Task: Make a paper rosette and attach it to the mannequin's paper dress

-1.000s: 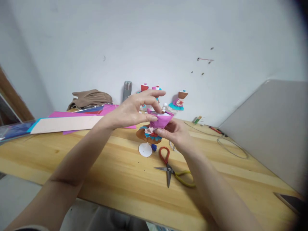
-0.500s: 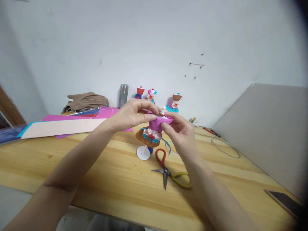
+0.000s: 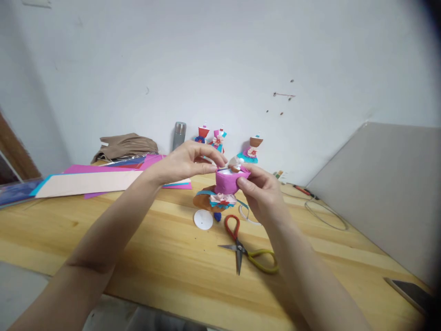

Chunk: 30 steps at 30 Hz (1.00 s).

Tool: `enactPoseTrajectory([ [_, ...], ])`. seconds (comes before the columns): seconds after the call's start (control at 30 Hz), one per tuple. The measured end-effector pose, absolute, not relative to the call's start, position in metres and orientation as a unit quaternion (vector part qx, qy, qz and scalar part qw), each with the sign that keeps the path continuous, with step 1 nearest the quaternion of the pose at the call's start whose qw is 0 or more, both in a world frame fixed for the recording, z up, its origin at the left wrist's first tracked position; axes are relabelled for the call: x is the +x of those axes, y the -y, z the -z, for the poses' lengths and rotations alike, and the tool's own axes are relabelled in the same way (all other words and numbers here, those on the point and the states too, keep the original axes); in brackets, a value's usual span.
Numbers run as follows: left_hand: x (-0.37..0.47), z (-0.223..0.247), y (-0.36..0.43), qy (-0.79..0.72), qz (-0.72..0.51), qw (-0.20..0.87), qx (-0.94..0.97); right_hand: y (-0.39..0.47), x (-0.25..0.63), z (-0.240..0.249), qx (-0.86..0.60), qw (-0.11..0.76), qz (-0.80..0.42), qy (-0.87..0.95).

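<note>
A small paper dress figure (image 3: pixel 226 183) is held up above the table, tilted so the white inside of its pink bodice shows. White beads stand at its top. Lower down it has a pink, teal and red paper flower (image 3: pixel 223 200), a brown skirt (image 3: pixel 201 200) and a round white base (image 3: pixel 203 219). My left hand (image 3: pixel 188 161) pinches the left rim of the bodice between thumb and fingers. Closed round its right side, with the thumb in front, is my right hand (image 3: pixel 263 188). Scissors (image 3: pixel 239 248) with one red and one yellow handle lie open below.
Colored paper sheets (image 3: pixel 93 182) lie on the left, near brown cloth (image 3: pixel 127 146) and a grey flask (image 3: pixel 178 135). Similar figures (image 3: pixel 254 148) stand by the wall. A blue piece (image 3: pixel 217 216) is near the base. Rightward are a cable (image 3: pixel 325 223), a panel (image 3: pixel 389 184) and a phone (image 3: pixel 409 292).
The figure's top has tipped toward me, showing more of the inside. My left fingers have shifted from over the beads to the left rim. The view has moved slightly.
</note>
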State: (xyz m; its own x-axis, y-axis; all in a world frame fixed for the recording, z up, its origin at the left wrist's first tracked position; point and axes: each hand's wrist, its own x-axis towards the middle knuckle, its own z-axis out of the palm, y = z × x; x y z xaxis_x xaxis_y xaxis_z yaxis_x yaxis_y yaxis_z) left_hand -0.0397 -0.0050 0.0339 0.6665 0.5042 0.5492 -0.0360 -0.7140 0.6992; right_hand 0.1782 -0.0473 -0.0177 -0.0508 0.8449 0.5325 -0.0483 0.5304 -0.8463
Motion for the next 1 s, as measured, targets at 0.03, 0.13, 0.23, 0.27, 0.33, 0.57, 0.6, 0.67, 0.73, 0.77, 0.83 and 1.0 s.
enactPoseTrajectory([
  [0.03,-0.039,-0.033,0.005,-0.130,-0.386,0.362,0.838,0.048,0.178,0.017,-0.316,0.605,-0.375,0.627],
  [0.13,-0.038,-0.033,0.005,-0.111,-0.395,0.373,0.832,0.049,0.177,0.015,-0.320,0.590,-0.387,0.632],
  [0.23,-0.038,-0.032,0.004,-0.109,-0.395,0.375,0.832,0.049,0.176,0.015,-0.321,0.587,-0.393,0.631],
  [0.27,-0.038,-0.032,0.004,-0.110,-0.393,0.377,0.831,0.049,0.175,0.014,-0.320,0.588,-0.396,0.628],
  [0.33,-0.036,-0.030,0.002,-0.112,-0.398,0.384,0.826,0.049,0.175,0.014,-0.317,0.591,-0.405,0.621],
  [0.57,-0.039,-0.027,-0.003,-0.157,-0.380,0.431,0.803,0.051,0.173,0.014,-0.307,0.571,-0.449,0.615],
  [0.6,-0.041,-0.028,-0.004,-0.160,-0.361,0.441,0.806,0.051,0.174,0.014,-0.309,0.566,-0.449,0.619],
  [0.67,-0.044,-0.029,-0.005,-0.147,-0.311,0.454,0.822,0.050,0.175,0.014,-0.311,0.560,-0.440,0.629],
  [0.73,-0.044,-0.031,-0.006,-0.117,-0.262,0.462,0.839,0.050,0.175,0.015,-0.311,0.561,-0.427,0.637],
  [0.77,-0.044,-0.031,-0.007,-0.105,-0.248,0.464,0.844,0.050,0.175,0.015,-0.312,0.562,-0.423,0.639],
  [0.83,-0.041,-0.031,-0.006,-0.099,-0.253,0.464,0.843,0.050,0.174,0.015,-0.309,0.568,-0.419,0.638],
  [1.0,-0.031,-0.025,-0.003,-0.104,-0.287,0.470,0.828,0.049,0.170,0.017,-0.300,0.609,-0.372,0.633],
])
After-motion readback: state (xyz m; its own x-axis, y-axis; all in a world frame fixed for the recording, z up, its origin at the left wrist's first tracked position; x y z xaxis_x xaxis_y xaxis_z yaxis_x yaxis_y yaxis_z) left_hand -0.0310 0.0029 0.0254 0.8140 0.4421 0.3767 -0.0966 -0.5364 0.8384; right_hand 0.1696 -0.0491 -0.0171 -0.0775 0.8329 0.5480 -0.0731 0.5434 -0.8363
